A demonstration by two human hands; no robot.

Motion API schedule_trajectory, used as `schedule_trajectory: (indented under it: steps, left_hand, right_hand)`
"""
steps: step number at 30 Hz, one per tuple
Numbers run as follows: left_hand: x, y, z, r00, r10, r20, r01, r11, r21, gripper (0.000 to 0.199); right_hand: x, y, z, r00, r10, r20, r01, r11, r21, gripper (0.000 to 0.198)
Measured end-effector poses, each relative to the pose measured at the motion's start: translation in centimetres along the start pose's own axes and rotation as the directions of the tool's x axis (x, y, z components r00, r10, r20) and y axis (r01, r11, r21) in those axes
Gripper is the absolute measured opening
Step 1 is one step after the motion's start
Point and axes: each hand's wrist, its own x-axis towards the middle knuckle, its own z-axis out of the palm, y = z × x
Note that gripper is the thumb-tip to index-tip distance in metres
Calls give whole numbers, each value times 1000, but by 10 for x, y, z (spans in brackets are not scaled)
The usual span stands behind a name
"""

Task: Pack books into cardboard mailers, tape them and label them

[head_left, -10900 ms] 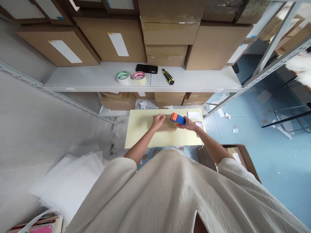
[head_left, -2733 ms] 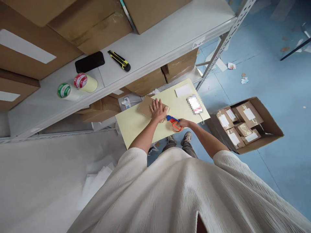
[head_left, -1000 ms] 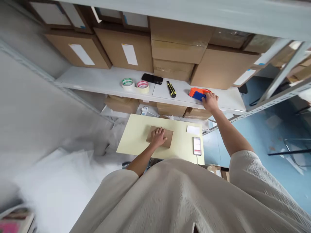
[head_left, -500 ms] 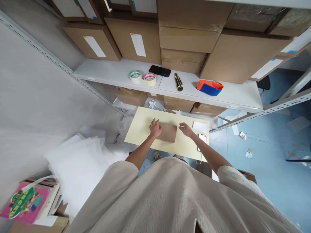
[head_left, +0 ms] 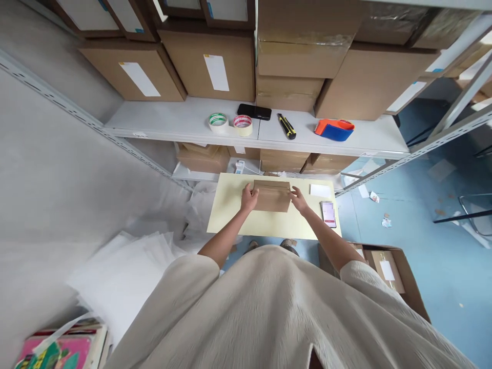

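Note:
A small brown cardboard box [head_left: 272, 199] is on the pale yellow board [head_left: 230, 205], its long side facing me, with a seam along its upper edge. My left hand [head_left: 249, 198] grips the box's left end, thumb on the near face and fingers partly hidden. At the opposite end my right hand [head_left: 298, 199] has its fingers bent around the upper right corner. To the right on the board lie a white card or paper stack [head_left: 320, 190] and a phone [head_left: 328, 214] with a lit screen.
Behind the board, a shelf [head_left: 172, 120] carries two tape rolls [head_left: 218, 122], a dark phone [head_left: 254, 111], a yellow-black utility knife [head_left: 286, 126] and an orange-blue tape dispenser [head_left: 334, 130]. Large cartons [head_left: 217, 64] stand behind them. White foam sheets [head_left: 123, 277] are at left; an open carton [head_left: 400, 271] is at right.
The cardboard box has been tilted or turned, so another face and a seam show. My right hand has closed in on its right end. My view has shifted slightly.

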Motion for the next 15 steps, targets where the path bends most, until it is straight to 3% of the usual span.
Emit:
schedule_trajectory:
  steps: [6,9,12,15]
  left_hand:
    - [-22,-11,-9,999,-5,40,-5,968,249,65]
    - [-33,-8,-10,983,155,95,-180,901,395,66]
    - [-39,5,-2,901,340,269,-427,805,412,67]
    - [-43,16,14,824,390,412,-545,744,386,73]
  right_hand:
    - [-18,15,15,997,-79,-8,76,981,-179,90]
    - [-26,20,14,992,-128,25,130,962,-240,86]
    - [-29,22,12,989,-143,43,149,955,-256,85]
    - [-29,23,9,986,-151,76,166,950,-265,86]
